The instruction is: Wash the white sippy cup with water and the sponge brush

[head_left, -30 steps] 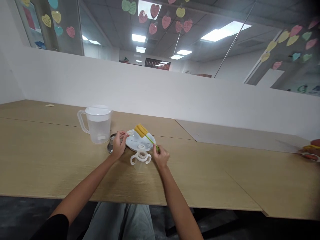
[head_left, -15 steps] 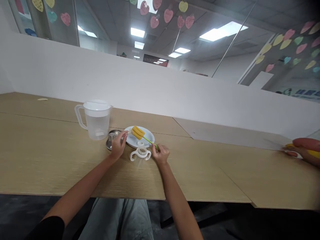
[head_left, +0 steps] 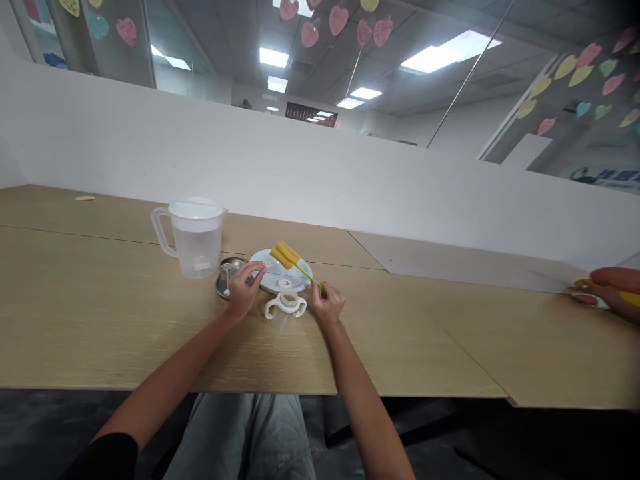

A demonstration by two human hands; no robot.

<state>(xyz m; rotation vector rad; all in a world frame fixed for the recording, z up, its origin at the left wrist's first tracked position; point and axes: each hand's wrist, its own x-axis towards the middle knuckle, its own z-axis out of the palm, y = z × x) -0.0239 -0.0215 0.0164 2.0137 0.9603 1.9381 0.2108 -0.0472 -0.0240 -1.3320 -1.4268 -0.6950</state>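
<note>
My right hand [head_left: 327, 303] is closed around the green handle of a bottle brush [head_left: 285, 254] with a yellow sponge head. The sponge is raised over a white plate [head_left: 306, 285]. Between the fingertips of my left hand [head_left: 244, 289] is a small clear piece [head_left: 269, 265], left of and just below the sponge; its exact kind is too small to tell. A clear baby bottle with a white two-handled collar [head_left: 289, 301] stands in front of the plate, between my hands. On the plate lies a small white ring [head_left: 285, 284].
A round metal dish [head_left: 221, 288] with small clear parts sits beside my left hand, partly covered by it. Behind it stands a clear lidded pitcher [head_left: 197, 247] holding water. At the far right, another person's hand [head_left: 607, 297] is near red and yellow objects. A white wall borders the table's back.
The sponge head has come away from the clear piece in my left hand, moving up and right. The view has shifted slightly.
</note>
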